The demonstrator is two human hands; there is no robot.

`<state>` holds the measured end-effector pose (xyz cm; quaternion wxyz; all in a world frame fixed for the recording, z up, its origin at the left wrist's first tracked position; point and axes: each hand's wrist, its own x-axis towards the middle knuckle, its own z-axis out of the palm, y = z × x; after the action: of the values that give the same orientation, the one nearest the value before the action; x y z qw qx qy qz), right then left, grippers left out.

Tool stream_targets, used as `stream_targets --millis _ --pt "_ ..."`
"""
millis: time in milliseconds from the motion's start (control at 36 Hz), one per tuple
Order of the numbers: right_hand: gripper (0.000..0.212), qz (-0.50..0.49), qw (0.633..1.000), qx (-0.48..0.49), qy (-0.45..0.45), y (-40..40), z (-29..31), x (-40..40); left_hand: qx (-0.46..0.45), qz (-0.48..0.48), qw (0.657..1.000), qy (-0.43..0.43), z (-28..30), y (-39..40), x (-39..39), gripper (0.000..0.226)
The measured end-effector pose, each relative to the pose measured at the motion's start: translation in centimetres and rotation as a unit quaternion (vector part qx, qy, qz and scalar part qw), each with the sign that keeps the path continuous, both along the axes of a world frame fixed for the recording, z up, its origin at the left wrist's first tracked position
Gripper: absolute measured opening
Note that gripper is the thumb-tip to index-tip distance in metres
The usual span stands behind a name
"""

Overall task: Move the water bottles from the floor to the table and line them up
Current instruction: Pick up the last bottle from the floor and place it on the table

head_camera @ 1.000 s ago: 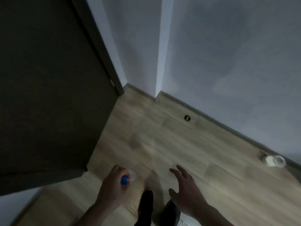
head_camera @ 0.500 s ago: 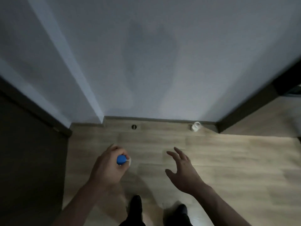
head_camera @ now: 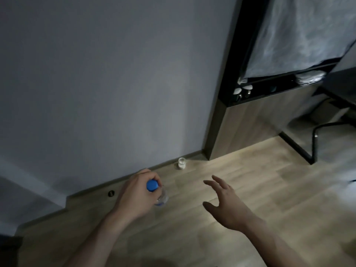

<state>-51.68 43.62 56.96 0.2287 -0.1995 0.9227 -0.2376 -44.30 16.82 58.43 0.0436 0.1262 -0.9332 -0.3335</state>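
Note:
My left hand [head_camera: 135, 193] grips a clear water bottle [head_camera: 161, 198] with a blue cap by its neck, held above the wooden floor. Most of the bottle's body is hidden behind the hand. My right hand [head_camera: 226, 205] hovers to the right of it with fingers spread and holds nothing. A small white-capped bottle or jar [head_camera: 181, 163] stands on the floor against the skirting board, beyond both hands. A dark table edge [head_camera: 342, 79] shows at the far right.
A grey wall [head_camera: 115, 83] fills the upper left. A round floor fitting [head_camera: 111, 193] sits near the skirting. A dark frame [head_camera: 225, 116] stands to the right, with a shelf of items and a covered rack behind it. Black chair legs [head_camera: 316, 143] stand at right.
The view has swung right, from the dark door and wall corner to the frame and shelf. My left hand keeps the blue-capped bottle; my right hand stays spread and empty.

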Motion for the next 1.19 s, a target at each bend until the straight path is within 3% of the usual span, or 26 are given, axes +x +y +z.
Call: stream_targets --millis 444,694,1111,1194 --pt "0.068 -0.078 0.995 0.011 0.053 21.5 3.6 -9.6 -0.019 -0.12 0.992 0.027 4.5 19.4 -14.2 0.018" --pt "0.069 -0.147 0.987 0.021 0.054 29.4 4.8 -16.1 -0.016 -0.19 0.981 0.027 5.1 26.3 -25.1 0.016" --pt "0.071 -0.234 0.967 0.045 0.091 38.3 8.1 -34.9 0.011 -0.293 0.953 0.077 7.1 37.2 -48.3 0.017" --pt "0.071 -0.257 0.961 0.046 0.092 39.9 8.4 -37.4 -0.023 -0.316 0.945 0.078 7.6 39.4 -52.1 0.017"
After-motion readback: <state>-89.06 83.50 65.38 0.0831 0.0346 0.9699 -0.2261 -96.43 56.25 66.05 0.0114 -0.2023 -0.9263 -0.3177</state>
